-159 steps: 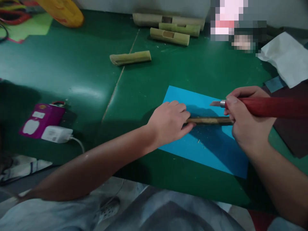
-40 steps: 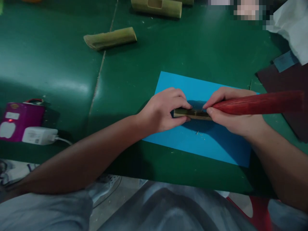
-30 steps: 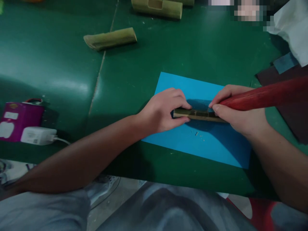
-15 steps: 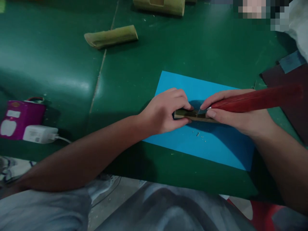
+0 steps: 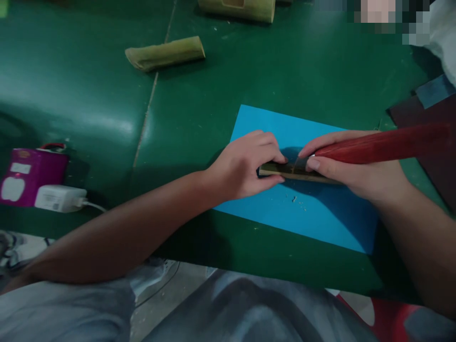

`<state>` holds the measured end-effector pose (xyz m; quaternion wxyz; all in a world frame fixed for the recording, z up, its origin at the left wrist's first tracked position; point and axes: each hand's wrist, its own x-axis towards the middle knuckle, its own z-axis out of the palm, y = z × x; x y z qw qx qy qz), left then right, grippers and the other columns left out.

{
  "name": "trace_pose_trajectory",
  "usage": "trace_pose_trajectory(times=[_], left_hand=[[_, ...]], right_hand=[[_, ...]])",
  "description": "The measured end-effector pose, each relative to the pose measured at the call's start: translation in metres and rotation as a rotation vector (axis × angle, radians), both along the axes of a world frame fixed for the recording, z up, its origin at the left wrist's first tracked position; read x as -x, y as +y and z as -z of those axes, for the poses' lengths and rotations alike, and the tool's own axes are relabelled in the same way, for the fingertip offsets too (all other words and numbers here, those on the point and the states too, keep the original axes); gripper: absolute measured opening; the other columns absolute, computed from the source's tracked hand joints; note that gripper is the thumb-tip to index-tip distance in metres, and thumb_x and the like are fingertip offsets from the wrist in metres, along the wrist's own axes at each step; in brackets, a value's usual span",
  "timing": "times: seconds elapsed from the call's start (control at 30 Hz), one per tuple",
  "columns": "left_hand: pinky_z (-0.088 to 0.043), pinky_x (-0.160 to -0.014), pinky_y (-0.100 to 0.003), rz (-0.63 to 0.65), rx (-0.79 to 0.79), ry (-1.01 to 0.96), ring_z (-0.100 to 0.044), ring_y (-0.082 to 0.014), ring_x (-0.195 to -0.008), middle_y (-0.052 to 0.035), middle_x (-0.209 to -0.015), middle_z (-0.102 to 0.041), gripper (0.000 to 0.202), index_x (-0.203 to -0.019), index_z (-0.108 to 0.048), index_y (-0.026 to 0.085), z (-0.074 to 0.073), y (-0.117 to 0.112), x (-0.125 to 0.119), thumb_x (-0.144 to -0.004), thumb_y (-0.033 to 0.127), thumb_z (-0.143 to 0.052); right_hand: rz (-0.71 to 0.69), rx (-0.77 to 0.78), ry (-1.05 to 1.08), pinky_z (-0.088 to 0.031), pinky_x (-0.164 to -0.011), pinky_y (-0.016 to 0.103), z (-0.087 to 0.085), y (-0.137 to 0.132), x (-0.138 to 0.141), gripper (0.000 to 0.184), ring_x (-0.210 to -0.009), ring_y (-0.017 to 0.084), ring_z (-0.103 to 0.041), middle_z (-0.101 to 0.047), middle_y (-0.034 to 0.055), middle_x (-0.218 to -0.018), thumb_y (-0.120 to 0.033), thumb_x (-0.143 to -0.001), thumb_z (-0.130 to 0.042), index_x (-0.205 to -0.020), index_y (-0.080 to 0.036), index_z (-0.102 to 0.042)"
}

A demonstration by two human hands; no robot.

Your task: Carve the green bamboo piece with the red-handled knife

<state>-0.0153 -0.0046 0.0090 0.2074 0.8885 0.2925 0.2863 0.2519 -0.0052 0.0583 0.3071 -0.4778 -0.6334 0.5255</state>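
My left hand [image 5: 249,164] is closed around the left end of a narrow bamboo strip [image 5: 278,169], thumb on the near side and fingers on the far side. The strip lies across a blue sheet [image 5: 263,211]. In my right hand [image 5: 359,175] is a carving knife with a thick red wooden handle [image 5: 377,145]. Its short blade tip meets the top of the strip just right of my left fingertips. My right hand covers the strip's right end. A few small shavings [image 5: 294,199] lie on the sheet in front of the strip.
On the green table [image 5: 185,133] lie a cut bamboo piece [image 5: 167,53] and, at the back, a thicker bamboo tube [image 5: 238,10]. A purple box [image 5: 33,178] and a white charger [image 5: 60,198] with a cable stand left. A dark board [image 5: 434,142] lies right; a person sits beyond.
The knife blade has shifted slightly on the strip and stands at a somewhat different angle. My left hand keeps its hold; the bamboo strip stays in place.
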Motion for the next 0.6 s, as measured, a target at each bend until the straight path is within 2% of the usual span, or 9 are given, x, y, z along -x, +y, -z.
trace_pose_trajectory(times=[0.17, 0.3, 0.43, 0.6], left_hand=[[-0.056, -0.090, -0.038, -0.003, 0.005, 0.026, -0.075, -0.0229, -0.101, -0.0058, -0.106, -0.080, 0.018, -0.110, -0.072, 0.020, 0.0005, 0.0005, -0.0006, -0.098, 0.031, -0.081], [-0.057, -0.090, -0.039, -0.005, 0.000, 0.032, -0.075, -0.0231, -0.101, -0.0058, -0.105, -0.080, 0.017, -0.110, -0.072, 0.021, -0.0003, 0.0002, -0.0009, -0.100, 0.033, -0.079], [-0.057, -0.088, -0.040, -0.006, 0.005, 0.013, -0.075, -0.0237, -0.099, -0.0059, -0.104, -0.079, 0.016, -0.109, -0.072, 0.021, -0.0001, -0.0004, -0.0012, -0.098, 0.030, -0.080], [-0.057, -0.090, -0.040, -0.009, 0.023, 0.025, -0.075, -0.0232, -0.098, -0.0048, -0.103, -0.079, 0.016, -0.107, -0.072, 0.022, -0.0003, 0.0002, -0.0012, -0.097, 0.030, -0.081]], right_hand=[[-0.012, -0.033, 0.016, -0.069, -0.070, 0.039, 0.0074, 0.0007, -0.0040, 0.007, -0.080, 0.026, -0.082, -0.084, -0.0001, -0.087, -0.038, -0.088, -0.092, -0.088, -0.034, -0.086], [-0.014, -0.047, 0.028, -0.069, -0.071, 0.039, 0.0107, -0.0005, -0.0029, 0.007, -0.081, 0.026, -0.082, -0.084, 0.0001, -0.088, -0.039, -0.088, -0.092, -0.088, -0.035, -0.086], [0.031, -0.027, 0.001, -0.070, -0.071, 0.040, 0.0084, -0.0037, 0.0014, 0.011, -0.082, 0.027, -0.082, -0.084, 0.0004, -0.089, -0.042, -0.088, -0.093, -0.087, -0.035, -0.085], [0.020, -0.030, -0.035, -0.068, -0.068, 0.039, 0.0036, -0.0032, 0.0037, 0.015, -0.077, 0.025, -0.080, -0.085, -0.0001, -0.088, -0.046, -0.086, -0.094, -0.085, -0.035, -0.085]])
